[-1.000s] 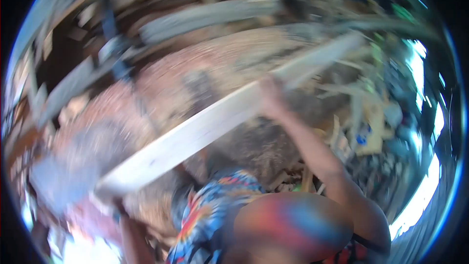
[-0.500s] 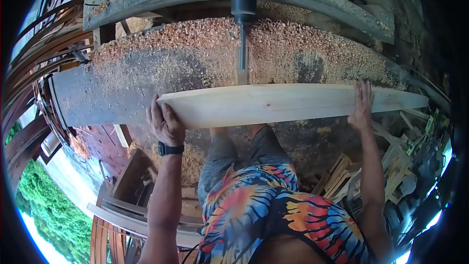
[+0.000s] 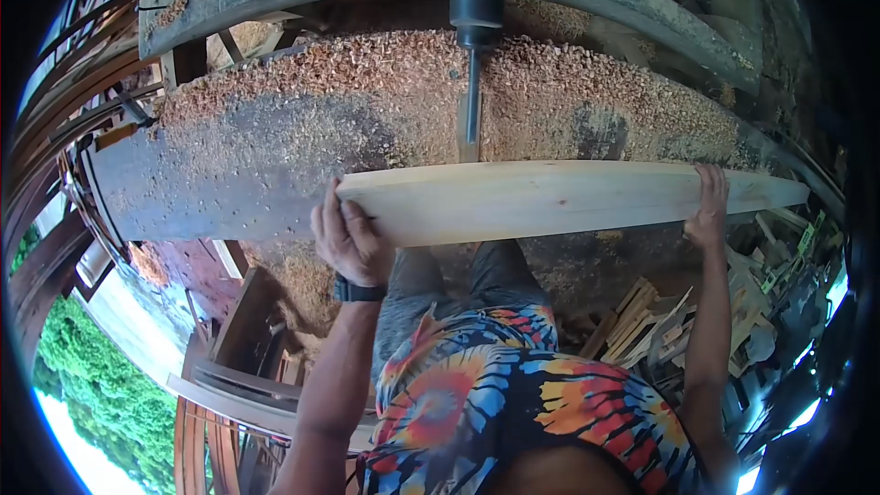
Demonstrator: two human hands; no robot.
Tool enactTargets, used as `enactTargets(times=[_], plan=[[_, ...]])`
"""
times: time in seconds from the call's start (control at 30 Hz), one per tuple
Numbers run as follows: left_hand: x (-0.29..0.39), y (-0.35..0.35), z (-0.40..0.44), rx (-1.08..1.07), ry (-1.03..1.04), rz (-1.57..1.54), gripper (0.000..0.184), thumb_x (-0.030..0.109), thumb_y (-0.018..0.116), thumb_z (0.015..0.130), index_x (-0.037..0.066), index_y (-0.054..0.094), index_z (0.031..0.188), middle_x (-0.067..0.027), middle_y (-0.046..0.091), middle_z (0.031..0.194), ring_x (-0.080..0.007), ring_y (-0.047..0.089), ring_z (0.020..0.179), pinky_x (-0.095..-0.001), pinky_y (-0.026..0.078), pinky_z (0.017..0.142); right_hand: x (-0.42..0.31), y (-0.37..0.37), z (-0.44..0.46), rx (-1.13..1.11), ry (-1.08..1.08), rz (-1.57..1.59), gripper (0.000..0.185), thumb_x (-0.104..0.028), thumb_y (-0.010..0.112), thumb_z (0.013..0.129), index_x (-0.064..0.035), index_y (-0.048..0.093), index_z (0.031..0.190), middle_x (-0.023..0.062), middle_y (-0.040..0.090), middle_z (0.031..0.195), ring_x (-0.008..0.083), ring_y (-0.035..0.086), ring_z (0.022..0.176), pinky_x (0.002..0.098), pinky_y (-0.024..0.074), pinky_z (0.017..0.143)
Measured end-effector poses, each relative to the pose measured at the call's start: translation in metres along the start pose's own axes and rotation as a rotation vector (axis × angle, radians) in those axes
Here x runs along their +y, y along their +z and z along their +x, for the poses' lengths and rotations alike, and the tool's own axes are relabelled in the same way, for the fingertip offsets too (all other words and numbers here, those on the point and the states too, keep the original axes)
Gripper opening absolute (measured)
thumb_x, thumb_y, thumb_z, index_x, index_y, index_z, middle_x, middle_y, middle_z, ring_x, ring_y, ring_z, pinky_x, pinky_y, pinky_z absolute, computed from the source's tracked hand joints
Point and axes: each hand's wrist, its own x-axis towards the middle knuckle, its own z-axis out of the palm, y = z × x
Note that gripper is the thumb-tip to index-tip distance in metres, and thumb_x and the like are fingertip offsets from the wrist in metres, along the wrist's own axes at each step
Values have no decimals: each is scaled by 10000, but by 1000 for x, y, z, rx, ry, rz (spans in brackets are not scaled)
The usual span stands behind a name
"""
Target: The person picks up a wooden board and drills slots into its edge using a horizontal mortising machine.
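Lower left: green foliage (image 3: 96, 394) is showing outside. Dark worktop (image 3: 211, 170) is running rightward, with wood shavings (image 3: 385, 64) heaping along its far side. Left hand (image 3: 356, 236), wearing a dark wristband (image 3: 358, 291), is gripping the left end of a pale board (image 3: 532, 202). Board is lying crosswise over the worktop's near part; whether it is resting flat, cannot tell. Centre: a metal shaft (image 3: 473, 96) is pointing toward the board, its tip ending near the far edge. Right hand (image 3: 708, 211) is clasping the board toward its right end, fingers reaching the far edge. Wood offcuts (image 3: 632, 319) are piling below.
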Motion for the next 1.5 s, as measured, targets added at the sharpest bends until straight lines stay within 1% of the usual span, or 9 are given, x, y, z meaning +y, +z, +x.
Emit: enactTargets(times=[0.07,0.1,0.13,0.4,0.7,1.0,1.2,1.3,1.5], plan=[[4,15,-7,5,79,-13,395,238,533,1104,-23,689,1356,-176,708,1081,-309,655,975,-414,519,898,16,-1,0,-9,14,-17,822,12,552,666,-97,497,1479,196,518,1457,458,410,1463,587,282,1247],[8,21,-8,9,75,-42,384,224,557,1081,6,694,1365,-155,720,1118,-337,639,1000,-443,504,928,22,-2,-1,-17,30,-26,820,22,544,664,-94,499,1474,196,519,1457,457,411,1463,574,286,1249],[12,26,-8,9,59,-37,378,226,562,1081,5,703,1354,-152,720,1110,-332,635,998,-439,503,929,28,-3,-1,-23,45,-36,818,33,536,662,-92,500,1469,197,520,1458,455,412,1464,561,290,1251],[19,34,-5,65,60,-61,327,208,589,1079,5,759,1272,-122,697,964,-297,601,932,-417,484,896,38,-3,0,-46,71,-18,849,42,522,641,-92,499,1479,203,513,1467,456,415,1462,556,294,1266],[25,35,2,57,64,-55,292,179,635,1062,28,776,1268,-87,664,902,-261,588,868,-405,460,847,37,-6,3,-59,106,-8,856,51,532,637,-82,499,1481,203,513,1465,456,412,1463,529,296,1280],[27,37,8,50,-4,-63,313,215,645,1068,45,776,1295,-49,651,885,-221,600,850,-387,442,875,35,-9,9,-47,92,16,850,70,534,636,-81,509,1473,193,530,1435,455,433,1440,534,322,1255],[31,36,9,41,-19,-59,324,227,636,1070,41,776,1295,-59,650,885,-224,601,833,-384,438,853,38,-7,7,-43,77,9,837,53,559,640,-77,513,1465,190,533,1429,455,438,1432,548,322,1251],[32,36,11,65,41,-38,328,225,587,1107,16,771,1281,-86,634,860,-202,604,792,-350,477,744,37,-9,9,-44,82,5,830,52,571,645,-76,512,1463,188,534,1427,452,441,1427,548,325,1248],[33,37,14,74,64,-13,334,244,592,1107,23,775,1278,-86,646,875,-200,620,802,-348,484,749,28,-12,12,-56,93,-3,828,59,621,662,-78,507,1471,179,537,1424,439,451,1420,536,339,1239]])
